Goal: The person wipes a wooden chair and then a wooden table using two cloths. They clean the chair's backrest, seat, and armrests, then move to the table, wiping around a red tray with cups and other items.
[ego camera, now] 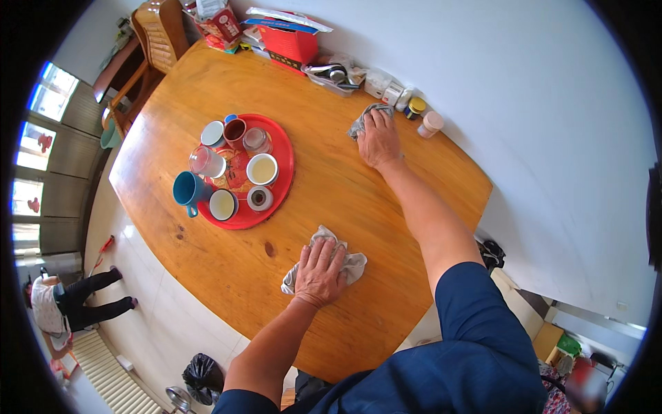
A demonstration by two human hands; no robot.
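My left hand lies palm down on a pale grey cloth, pressing it against the wooden table. Farther off, near the wall, my right hand bears down on a second, darker grey cloth, its fingers over the bunched fabric. The undersides of both hands are hidden. To the left of them sits a round red tray. It carries several cups, among them a teal mug, a white cup with pale yellow liquid, a brown cup and a clear glass.
Along the wall stand a pink-capped jar, a yellow-lidded jar, a plastic tray of small items and a red box. A wooden chair is at the far end. A person stands left, beyond a black bag.
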